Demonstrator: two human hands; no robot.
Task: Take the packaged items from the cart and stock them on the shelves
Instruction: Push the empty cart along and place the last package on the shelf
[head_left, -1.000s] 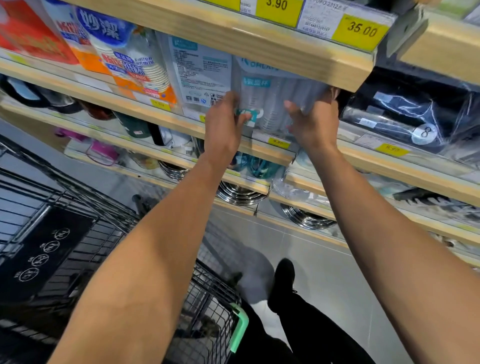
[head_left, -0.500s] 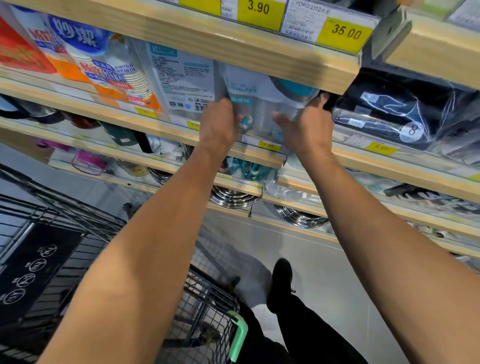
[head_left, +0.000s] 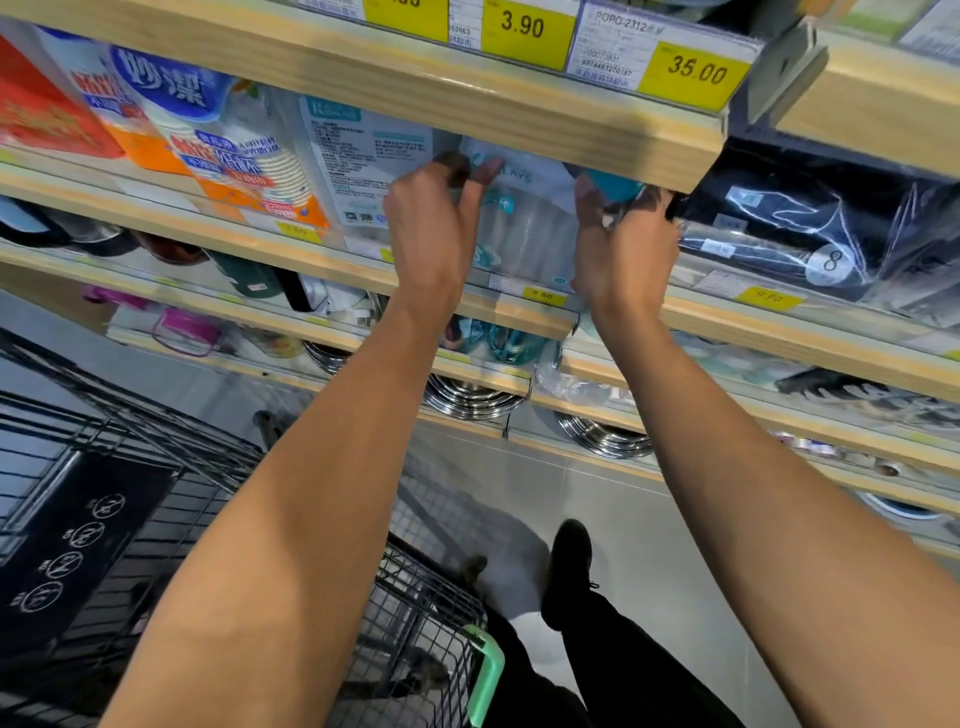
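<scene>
A clear plastic pack of cups with teal print (head_left: 524, 228) stands on the wooden shelf (head_left: 519, 312), tucked under the shelf board above. My left hand (head_left: 431, 228) grips its left edge near the top. At the pack's right edge my right hand (head_left: 623, 244) holds it, fingers curled around the side. A similar white-and-teal pack (head_left: 363, 166) stands just to its left. The black wire cart (head_left: 405, 623) with a green handle sits low at the left; I cannot tell what lies in it.
Orange and blue cup packs (head_left: 218, 145) fill the shelf's left. Dark bagged goods (head_left: 810, 234) lie to the right. Yellow price tags (head_left: 696, 70) line the shelf above. Steel bowls (head_left: 467, 397) sit on lower shelves. My dark shoe (head_left: 569, 566) is on the grey floor.
Both hands have slid up the pack's sides and pushed it deeper under the upper shelf. The view has tilted slightly.
</scene>
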